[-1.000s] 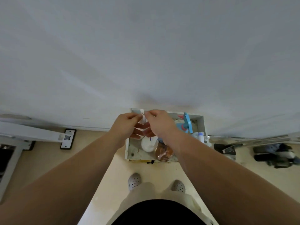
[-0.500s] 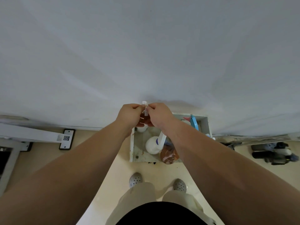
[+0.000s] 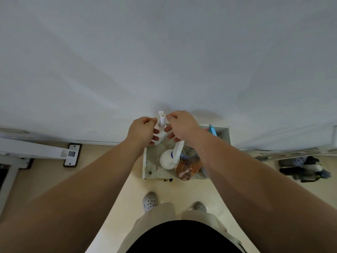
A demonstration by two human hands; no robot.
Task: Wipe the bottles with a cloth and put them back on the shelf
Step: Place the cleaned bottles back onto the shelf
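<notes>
A small white pump bottle (image 3: 161, 121) is held up in front of the wall, its nozzle poking above my fingers. My left hand (image 3: 143, 131) pinches it from the left and my right hand (image 3: 181, 126) pinches it from the right. No cloth is plainly visible. Below my hands, a white open shelf box (image 3: 145, 161) stands on the floor against the wall. In it are a round white bottle with a purple mark (image 3: 166, 160), a clear brown bottle (image 3: 187, 168) and a blue item (image 3: 212, 129), partly hidden by my right forearm.
A pale wall (image 3: 164, 61) fills the upper view right behind my hands. On the left are a white frame and a bracket with a QR label (image 3: 71, 154). Dark clutter (image 3: 303, 168) lies at the right. My feet in white shoes (image 3: 150, 201) stand just before the shelf box.
Both hands have risen with the white pump bottle toward the wall, and more of its nozzle now shows above my fingers. The shelf box looks farther below my hands.
</notes>
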